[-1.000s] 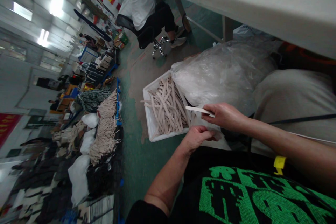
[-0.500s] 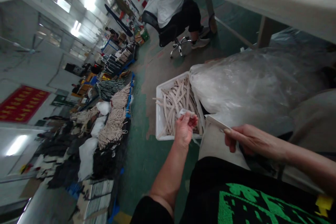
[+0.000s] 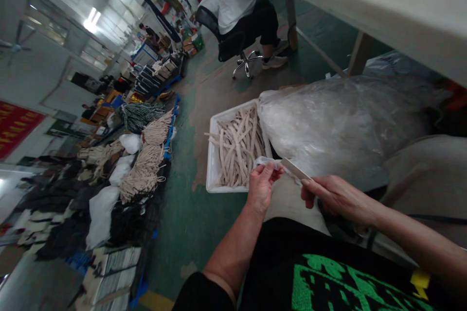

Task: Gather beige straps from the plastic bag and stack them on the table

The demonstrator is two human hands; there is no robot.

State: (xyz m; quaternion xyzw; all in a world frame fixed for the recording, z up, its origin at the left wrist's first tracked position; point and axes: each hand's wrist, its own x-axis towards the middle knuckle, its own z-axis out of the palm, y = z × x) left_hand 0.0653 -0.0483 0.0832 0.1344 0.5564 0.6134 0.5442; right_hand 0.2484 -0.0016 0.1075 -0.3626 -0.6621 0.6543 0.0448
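My left hand [image 3: 261, 185] pinches a small clear plastic bag [image 3: 263, 160] between thumb and fingers, above the near right part of a white tray. In my right hand [image 3: 328, 197] is a flat, pale beige strip [image 3: 296, 169], gripped at its near end and pointing up and left. The strip's far end is close beside the bag's edge and my left fingertips; I cannot tell whether it is inside the bag. The white tray [image 3: 210, 155] below holds many loose beige fabric strips [image 3: 235, 146].
A large clear plastic sack [image 3: 321, 116] lies right of the tray, under a pale table [image 3: 365, 2]. A seated person [image 3: 237, 0] is on a swivel chair ahead. Bundles of beige cords [image 3: 144, 172] and stacked goods line the left side of the green floor [image 3: 189, 233].
My hands have come together: the beige strip's tip now meets the edge of the small bag, where before there was a gap. The camera view has shifted slightly.
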